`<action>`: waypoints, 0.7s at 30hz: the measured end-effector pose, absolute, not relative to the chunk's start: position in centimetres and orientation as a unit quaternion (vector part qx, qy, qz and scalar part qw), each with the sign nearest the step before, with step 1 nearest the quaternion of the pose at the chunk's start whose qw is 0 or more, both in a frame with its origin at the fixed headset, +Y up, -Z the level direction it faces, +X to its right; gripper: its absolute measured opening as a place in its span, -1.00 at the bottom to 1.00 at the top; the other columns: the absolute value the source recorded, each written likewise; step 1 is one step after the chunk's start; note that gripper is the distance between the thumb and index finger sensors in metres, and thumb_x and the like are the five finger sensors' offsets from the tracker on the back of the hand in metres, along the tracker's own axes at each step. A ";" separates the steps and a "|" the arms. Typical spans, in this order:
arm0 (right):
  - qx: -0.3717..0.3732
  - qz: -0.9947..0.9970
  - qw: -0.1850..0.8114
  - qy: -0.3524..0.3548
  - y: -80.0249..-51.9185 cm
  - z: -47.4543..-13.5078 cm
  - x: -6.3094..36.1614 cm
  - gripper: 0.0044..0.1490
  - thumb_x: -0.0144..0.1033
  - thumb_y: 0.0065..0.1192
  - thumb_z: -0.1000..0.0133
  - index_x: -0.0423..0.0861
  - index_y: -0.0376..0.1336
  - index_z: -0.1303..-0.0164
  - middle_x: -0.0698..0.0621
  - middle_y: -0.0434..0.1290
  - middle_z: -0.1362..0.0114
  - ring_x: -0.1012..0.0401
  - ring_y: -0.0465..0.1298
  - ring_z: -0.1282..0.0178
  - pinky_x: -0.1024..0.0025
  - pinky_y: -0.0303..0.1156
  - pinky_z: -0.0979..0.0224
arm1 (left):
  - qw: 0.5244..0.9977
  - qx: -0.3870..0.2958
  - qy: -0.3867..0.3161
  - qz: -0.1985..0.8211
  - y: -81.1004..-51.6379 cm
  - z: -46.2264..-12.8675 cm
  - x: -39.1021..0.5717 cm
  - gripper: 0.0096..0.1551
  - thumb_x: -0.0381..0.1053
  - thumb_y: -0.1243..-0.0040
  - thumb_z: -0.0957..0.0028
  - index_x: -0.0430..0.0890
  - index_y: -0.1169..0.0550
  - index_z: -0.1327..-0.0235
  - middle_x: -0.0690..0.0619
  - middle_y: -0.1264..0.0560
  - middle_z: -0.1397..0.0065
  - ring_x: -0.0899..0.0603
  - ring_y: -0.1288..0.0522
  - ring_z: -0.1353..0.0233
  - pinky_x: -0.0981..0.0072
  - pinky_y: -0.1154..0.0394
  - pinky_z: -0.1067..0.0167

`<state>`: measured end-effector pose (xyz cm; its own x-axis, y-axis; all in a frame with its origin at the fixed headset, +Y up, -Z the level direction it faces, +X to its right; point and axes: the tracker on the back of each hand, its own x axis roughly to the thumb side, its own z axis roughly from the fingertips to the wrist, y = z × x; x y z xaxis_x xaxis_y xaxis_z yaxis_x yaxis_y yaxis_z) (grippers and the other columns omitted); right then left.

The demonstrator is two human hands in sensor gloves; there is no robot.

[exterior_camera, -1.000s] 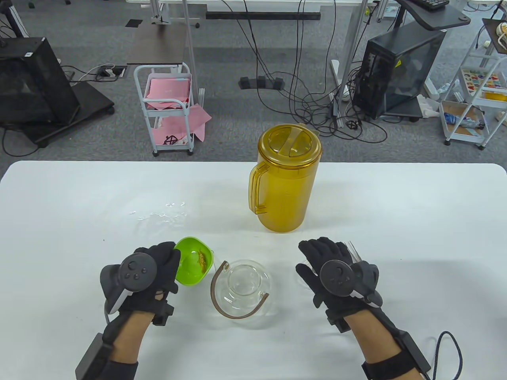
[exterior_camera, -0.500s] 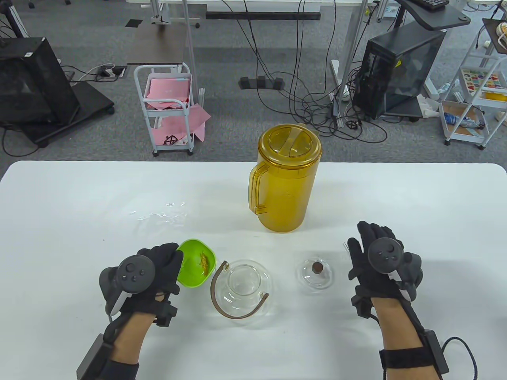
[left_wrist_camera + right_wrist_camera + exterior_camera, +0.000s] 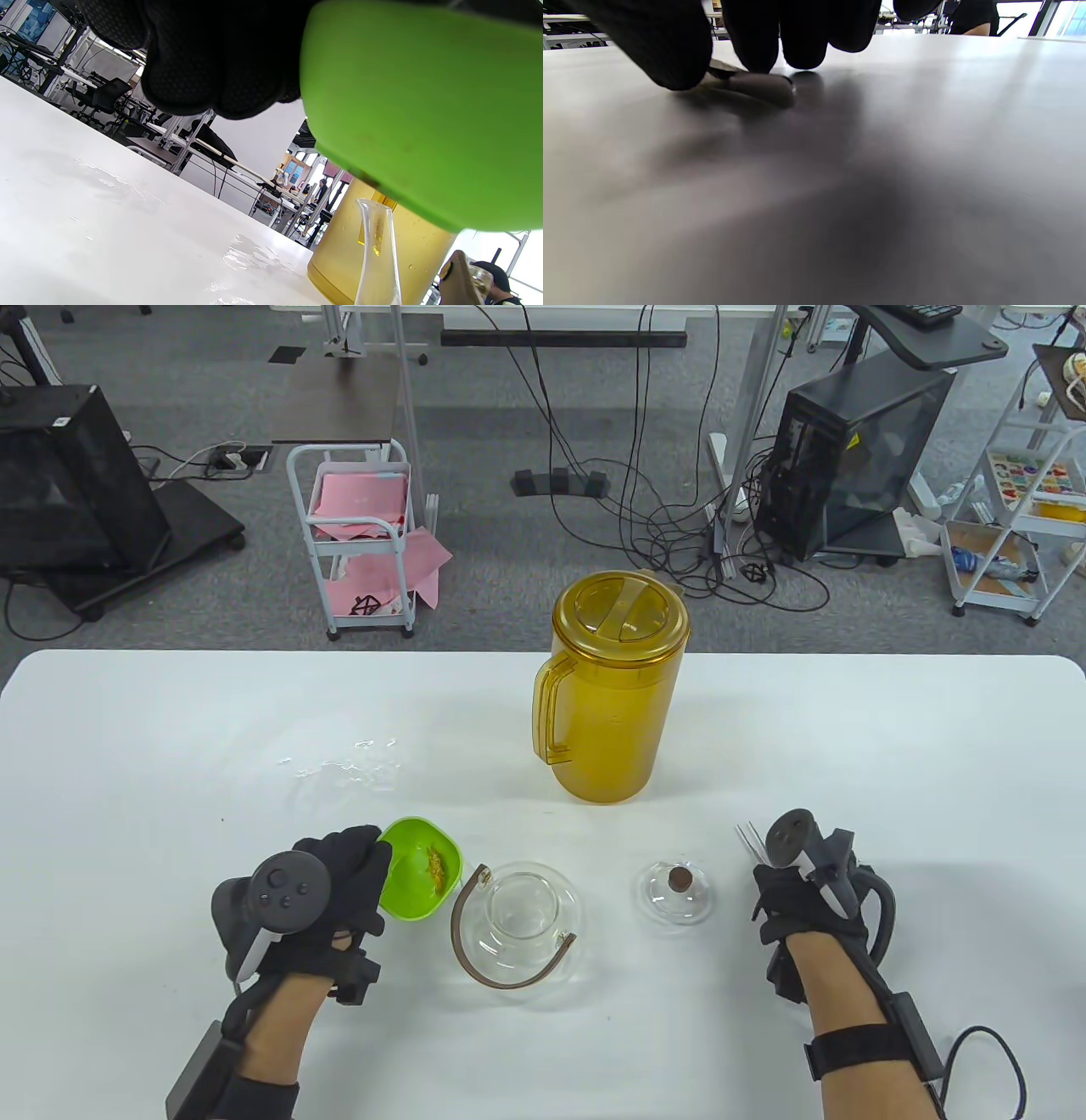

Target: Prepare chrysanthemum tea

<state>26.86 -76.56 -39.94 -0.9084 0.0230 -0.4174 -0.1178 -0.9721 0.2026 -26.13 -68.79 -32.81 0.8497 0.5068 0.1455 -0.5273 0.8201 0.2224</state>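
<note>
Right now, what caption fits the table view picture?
Left hand holds a green bowl beside the open glass teapot; right hand reaches for tweezers.

On the bench [image 3: 170, 746] there is one amber pitcher [image 3: 612, 704]. In front of it stand one glass teapot [image 3: 519, 923], one glass lid [image 3: 676, 889] to its right and one green bowl [image 3: 421, 869] to its left. There are two gloved hands: one left hand [image 3: 327, 899] and one right hand [image 3: 806, 899].
</note>
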 end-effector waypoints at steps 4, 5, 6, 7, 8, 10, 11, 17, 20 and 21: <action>-0.210 0.972 0.025 0.102 -76.6 -40.1 25.8 -0.33 0.03 0.29 -0.24 -0.02 0.27 -0.51 -0.08 0.18 -0.68 -0.16 0.15 -0.76 -0.34 -0.04 -0.65 | 0.953 0.129 -0.042 0.273 -68.7 -32.8 -26.1 -0.55 0.19 -0.25 -0.20 -0.05 -0.65 -0.18 -0.03 -0.74 -0.01 -0.25 -0.63 -0.11 -0.41 -0.27 -0.43; -0.206 0.973 0.019 0.102 -76.6 -40.1 25.7 -0.34 0.01 0.29 -0.24 -0.02 0.27 -0.50 -0.08 0.18 -0.67 -0.16 0.16 -0.75 -0.33 -0.04 -0.65 | 0.952 0.129 -0.042 0.273 -68.7 -32.8 -26.1 -0.55 0.19 -0.25 -0.20 -0.05 -0.65 -0.18 -0.04 -0.74 -0.01 -0.25 -0.63 -0.11 -0.41 -0.27 -0.43; -0.205 0.973 0.019 0.103 -76.6 -40.2 25.6 -0.35 0.00 0.28 -0.24 -0.04 0.29 -0.49 -0.07 0.19 -0.67 -0.16 0.16 -0.75 -0.33 -0.04 -0.65 | 0.952 0.131 -0.042 0.274 -68.7 -32.8 -26.1 -0.55 0.19 -0.25 -0.20 -0.05 -0.65 -0.18 -0.04 -0.74 -0.01 -0.25 -0.63 -0.11 -0.41 -0.27 -0.43; -0.205 0.973 0.022 0.102 -76.7 -40.2 25.5 -0.37 -0.02 0.27 -0.25 -0.05 0.29 -0.48 -0.07 0.19 -0.66 -0.16 0.16 -0.75 -0.34 -0.05 -0.65 | 0.951 0.132 -0.042 0.275 -68.6 -32.8 -26.2 -0.55 0.19 -0.25 -0.20 -0.05 -0.65 -0.18 -0.04 -0.74 -0.01 -0.25 -0.63 -0.11 -0.41 -0.27 -0.43; -0.205 0.973 0.023 0.101 -76.7 -40.1 25.5 -0.38 -0.03 0.26 -0.26 -0.05 0.29 -0.47 -0.07 0.20 -0.66 -0.16 0.16 -0.75 -0.34 -0.05 -0.66 | 0.951 0.133 -0.042 0.275 -68.6 -32.7 -26.2 -0.55 0.19 -0.25 -0.20 -0.05 -0.65 -0.18 -0.04 -0.74 -0.01 -0.25 -0.63 -0.11 -0.41 -0.27 -0.43; -0.202 0.974 0.035 0.097 -76.6 -40.0 25.5 -0.40 -0.04 0.23 -0.26 -0.06 0.29 -0.46 -0.08 0.21 -0.64 -0.16 0.17 -0.75 -0.35 -0.05 -0.65 | 0.951 0.136 -0.041 0.275 -68.5 -32.7 -26.3 -0.55 0.19 -0.25 -0.20 -0.05 -0.65 -0.18 -0.04 -0.74 -0.01 -0.25 -0.63 -0.11 -0.41 -0.27 -0.43; -0.201 0.974 0.043 0.094 -76.5 -39.9 25.5 -0.40 -0.05 0.21 -0.26 -0.07 0.28 -0.46 -0.09 0.20 -0.65 -0.16 0.17 -0.74 -0.35 -0.05 -0.65 | 0.951 0.137 -0.040 0.275 -68.5 -32.7 -26.3 -0.55 0.19 -0.25 -0.20 -0.05 -0.65 -0.18 -0.04 -0.74 -0.01 -0.26 -0.63 -0.11 -0.41 -0.27 -0.43; -0.157 0.982 0.102 0.000 -72.7 -38.5 24.3 -0.41 -0.05 0.12 -0.26 -0.05 0.21 -0.46 -0.09 0.23 -0.62 -0.15 0.25 -0.72 -0.34 -0.02 -0.65 | 0.950 0.141 -0.042 0.275 -68.4 -32.8 -26.4 -0.55 0.19 -0.25 -0.20 -0.05 -0.65 -0.18 -0.04 -0.74 -0.01 -0.25 -0.63 -0.11 -0.41 -0.27 -0.43; -0.123 0.982 0.134 -0.049 -70.2 -37.6 22.9 -0.41 -0.06 0.10 -0.25 -0.04 0.20 -0.46 -0.06 0.33 -0.55 -0.11 0.39 -0.65 -0.31 0.02 -0.65 | 0.950 0.142 -0.044 0.273 -68.4 -32.8 -26.4 -0.55 0.19 -0.25 -0.20 -0.05 -0.65 -0.18 -0.04 -0.74 -0.01 -0.26 -0.63 -0.11 -0.41 -0.27 -0.43; -0.106 0.982 0.143 -0.064 -69.2 -37.2 22.2 -0.41 -0.06 0.09 -0.25 -0.03 0.19 -0.46 -0.05 0.37 -0.51 -0.08 0.45 -0.62 -0.30 0.03 -0.65 | 0.951 0.142 -0.045 0.273 -68.4 -32.8 -26.4 -0.55 0.19 -0.25 -0.20 -0.05 -0.65 -0.18 -0.04 -0.74 -0.01 -0.26 -0.63 -0.11 -0.41 -0.27 -0.43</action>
